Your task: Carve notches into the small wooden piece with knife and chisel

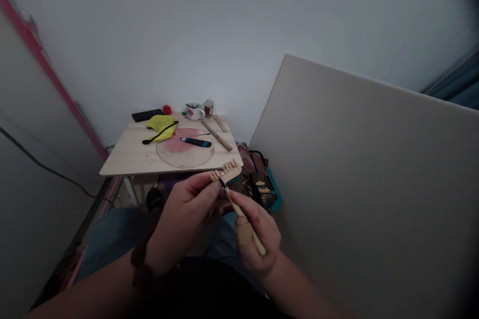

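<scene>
A pale carved wooden piece (232,173) with a row of notched teeth along its upper side, like a small comb, is in my left hand (190,207). The fingers and thumb pinch its left end. My right hand (258,232) is wrapped round the light wooden handle of a carving tool (239,211), with a plaster on the thumb. A metal ferrule and a dark blade lead up to the wooden piece, near my left thumb. Whether the blade's edge touches the wood I cannot make out.
On the small wooden table (123,157) lie a yellow cloth (162,127), a blue-black utility knife (196,142), a wooden-handled file (217,136) and a black phone-like slab (147,115). A mug (194,111) and a jar (208,107) stand behind. A teal toolbox (276,192) sits below, beside a large panel (359,184).
</scene>
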### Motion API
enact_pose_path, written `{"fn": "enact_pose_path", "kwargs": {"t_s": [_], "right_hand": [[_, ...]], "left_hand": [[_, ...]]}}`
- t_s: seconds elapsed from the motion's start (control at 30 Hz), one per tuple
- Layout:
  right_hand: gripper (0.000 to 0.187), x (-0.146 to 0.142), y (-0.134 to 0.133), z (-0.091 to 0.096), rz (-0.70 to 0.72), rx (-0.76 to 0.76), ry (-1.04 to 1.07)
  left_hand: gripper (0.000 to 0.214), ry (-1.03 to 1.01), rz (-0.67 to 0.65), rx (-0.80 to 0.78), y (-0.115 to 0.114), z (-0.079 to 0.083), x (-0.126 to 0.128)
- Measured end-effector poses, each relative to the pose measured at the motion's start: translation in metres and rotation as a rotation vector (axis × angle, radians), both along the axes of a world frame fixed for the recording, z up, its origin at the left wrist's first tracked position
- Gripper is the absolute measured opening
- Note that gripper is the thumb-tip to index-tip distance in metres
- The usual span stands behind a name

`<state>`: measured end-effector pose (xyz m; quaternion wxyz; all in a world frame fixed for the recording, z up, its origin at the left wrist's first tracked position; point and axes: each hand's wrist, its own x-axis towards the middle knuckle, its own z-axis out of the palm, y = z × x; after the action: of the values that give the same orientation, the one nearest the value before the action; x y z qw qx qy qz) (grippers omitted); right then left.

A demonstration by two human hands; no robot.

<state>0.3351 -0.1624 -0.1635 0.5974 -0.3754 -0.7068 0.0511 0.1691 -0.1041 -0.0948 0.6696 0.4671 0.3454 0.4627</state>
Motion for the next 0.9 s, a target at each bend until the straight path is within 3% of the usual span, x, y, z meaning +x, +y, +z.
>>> {"fn": "enact_pose_path", "kwargs": {"t_s": [0.13, 0.33, 0.57, 0.9], "right_hand": [[0.059, 0.004, 0.004, -0.002, 0.019, 0.020, -0.008], [0.057, 0.008, 0.005, 0.003, 0.035, 0.012, -0.058], [0.055, 0.006, 0.002, 0.005, 0.014, -0.038, -0.044], [0.065, 0.003, 0.001, 0.000, 0.015, 0.007, -0.040]], "left_hand": [[0.024, -0.001, -0.063, -0.029, -0.001, -0.008, 0.000], [0.034, -0.085, 0.003, -0.067, 0.001, -0.020, 0.004], [0.032, -0.032, 0.032, -0.018, 0.002, -0.015, 0.002], [0.033, 0.005, 0.056, 0.034, 0.002, -0.014, 0.002]]}}
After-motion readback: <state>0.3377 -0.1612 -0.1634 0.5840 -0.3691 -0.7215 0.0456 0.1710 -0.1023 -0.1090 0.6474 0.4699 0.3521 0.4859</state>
